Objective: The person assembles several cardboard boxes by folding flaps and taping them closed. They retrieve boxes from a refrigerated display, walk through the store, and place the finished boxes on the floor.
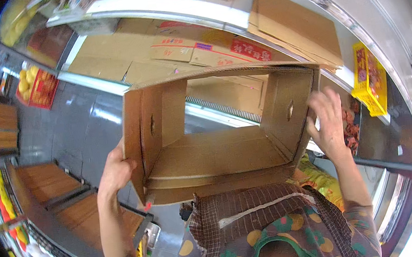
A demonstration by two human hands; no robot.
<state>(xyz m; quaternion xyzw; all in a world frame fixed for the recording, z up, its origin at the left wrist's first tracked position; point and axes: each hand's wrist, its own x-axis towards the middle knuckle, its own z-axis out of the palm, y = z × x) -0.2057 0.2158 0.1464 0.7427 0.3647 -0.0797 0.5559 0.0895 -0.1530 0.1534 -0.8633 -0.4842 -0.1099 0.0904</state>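
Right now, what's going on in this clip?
A person is holding an open, empty cardboard box up in front of their chest with both bare hands. The left hand grips the box's left side wall, and the right hand presses against its right side wall. The box has small handle slots in both side walls. Beyond it, flattened cardboard sheets lie in a long display case, with a yellow crate at the right. Wooden stands sit on the floor to the left.
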